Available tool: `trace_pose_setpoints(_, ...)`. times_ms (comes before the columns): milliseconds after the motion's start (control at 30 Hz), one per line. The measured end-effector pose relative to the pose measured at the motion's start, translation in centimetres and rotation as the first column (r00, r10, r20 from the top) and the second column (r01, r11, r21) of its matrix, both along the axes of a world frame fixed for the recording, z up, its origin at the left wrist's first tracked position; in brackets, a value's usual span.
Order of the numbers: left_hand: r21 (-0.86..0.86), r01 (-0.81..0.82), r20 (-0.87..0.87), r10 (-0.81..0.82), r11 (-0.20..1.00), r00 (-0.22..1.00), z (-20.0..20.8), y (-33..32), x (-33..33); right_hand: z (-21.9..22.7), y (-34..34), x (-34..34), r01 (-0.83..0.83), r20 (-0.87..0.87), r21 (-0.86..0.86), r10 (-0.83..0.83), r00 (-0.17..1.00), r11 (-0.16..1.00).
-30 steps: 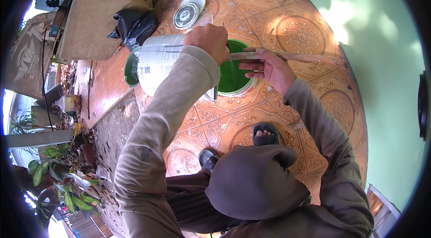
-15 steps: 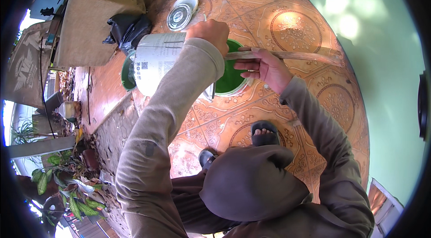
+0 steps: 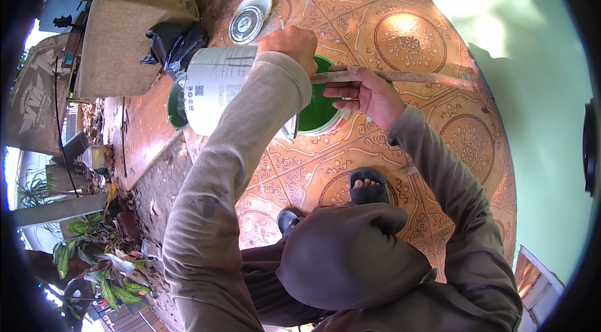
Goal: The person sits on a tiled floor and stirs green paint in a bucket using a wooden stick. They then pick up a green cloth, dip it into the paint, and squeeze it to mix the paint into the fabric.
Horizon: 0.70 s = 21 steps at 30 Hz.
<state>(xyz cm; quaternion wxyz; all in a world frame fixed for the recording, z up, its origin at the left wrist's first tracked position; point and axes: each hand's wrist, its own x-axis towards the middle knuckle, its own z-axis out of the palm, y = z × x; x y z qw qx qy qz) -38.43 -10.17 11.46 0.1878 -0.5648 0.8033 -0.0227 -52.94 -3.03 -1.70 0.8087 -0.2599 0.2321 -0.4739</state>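
A white paint bucket (image 3: 213,91) is tipped on its side, its mouth toward an open container of green paint (image 3: 320,107). My left hand (image 3: 289,44) is closed at the upper rim of the white bucket; its fingertips are hidden from view. With thumb above and fingers below, my right hand (image 3: 369,95) grips a long wooden stick (image 3: 426,77). The stick crosses over the green paint, and its left end disappears behind my left sleeve near the bucket's mouth.
Two round lids (image 3: 247,22) lie on the orange patterned tiles beyond the buckets. A black plastic bag (image 3: 175,44) sits beside a brown covered box (image 3: 138,38). Another green container (image 3: 177,103) shows behind the white bucket. A pale green wall (image 3: 544,144) rises at right; leafy plants (image 3: 113,285) stand lower left.
The view has shifted very slightly. Both hands, the bucket and the stick keep nearly the same positions and grips.
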Motion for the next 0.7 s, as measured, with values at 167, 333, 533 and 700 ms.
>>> trace_pose_setpoints(167, 0.016, -0.001, -0.018, 0.001, 1.000, 1.000, 0.13, -0.02, 0.05, 0.12, 0.03, 0.11, 0.002, 0.005, 0.006, -0.002, 1.000, 1.000)
trace_pose_setpoints(333, 0.006, 0.016, -0.032, -0.015, 1.000, 0.999, -0.20, -0.06, -0.11, -0.03, 0.01, -0.11, 0.002, 0.010, 0.013, -0.003, 1.000, 1.000)
trace_pose_setpoints(533, 0.015, 0.028, -0.028, -0.027, 0.999, 0.999, -0.54, -0.40, -0.12, -0.23, -0.06, -0.18, -0.004, 0.008, 0.012, 0.004, 1.000, 1.000)
trace_pose_setpoints(700, 0.030, 0.019, -0.012, -0.019, 0.999, 1.000, -0.35, -0.43, -0.23, -0.19, -0.09, -0.15, -0.011, 0.007, 0.006, 0.011, 1.000, 1.000)
